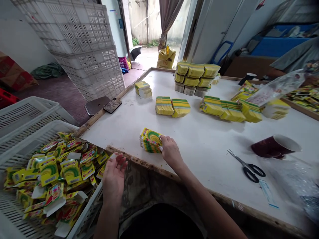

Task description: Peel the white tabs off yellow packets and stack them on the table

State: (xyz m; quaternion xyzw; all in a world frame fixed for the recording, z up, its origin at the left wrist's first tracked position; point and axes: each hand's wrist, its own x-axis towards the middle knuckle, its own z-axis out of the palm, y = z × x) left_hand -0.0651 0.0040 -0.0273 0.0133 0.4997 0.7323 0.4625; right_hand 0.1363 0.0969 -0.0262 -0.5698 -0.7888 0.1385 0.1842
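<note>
A short stack of flat yellow-and-green printed cartons (149, 141) rests on the white table near its front edge. My right hand (171, 151) grips the right end of this stack, thumb low on the near side and fingers on top. Over the table's wooden rim, beside the crate, my left hand (115, 171) hovers with the palm turned up and loosely curved fingers apart, holding nothing. Just left of it, a white plastic crate (86, 207) is filled with opened-out small yellow boxes (72, 171), jumbled together.
Bundled carton stacks (196, 74) stand piled at the back, with more bundles (173, 107) mid-table. A phone (113, 105) lies at the left rim. Scissors (246, 165), a dark mug (270, 147) and clear plastic lie right. Another person's sleeve (296, 54) shows far right.
</note>
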